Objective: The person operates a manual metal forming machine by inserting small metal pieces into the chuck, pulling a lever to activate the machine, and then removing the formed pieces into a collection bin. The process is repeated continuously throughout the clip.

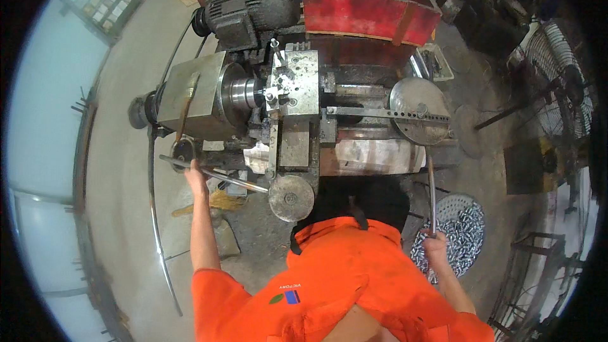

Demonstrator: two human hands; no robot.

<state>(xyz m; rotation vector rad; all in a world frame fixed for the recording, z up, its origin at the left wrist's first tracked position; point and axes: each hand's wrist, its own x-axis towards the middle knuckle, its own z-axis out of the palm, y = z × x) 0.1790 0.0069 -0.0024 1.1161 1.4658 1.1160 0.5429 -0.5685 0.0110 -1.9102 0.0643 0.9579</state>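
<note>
My left hand [196,178] is closed round a long metal lever [237,182] that runs out from a small round disc [291,198] at the lathe's front. Low on the right, my right hand [434,248] grips the end of another lever [432,193], which reaches up to a large round disc [411,96]. A perforated flat bar [380,113] links that large disc to the slide. Between my hands is the tool block [303,85], bolted beside the round metal spindle nose [244,93] of the headstock [190,98]. Any workpiece there is too small to make out.
Behind the lathe stand an electric motor [253,6] and a red bin [361,12] holding small metal parts. A perforated basket [453,202] of shiny cylindrical pieces sits by my right hand. A broom [218,201] lies at left; a fan [554,82] stands far right.
</note>
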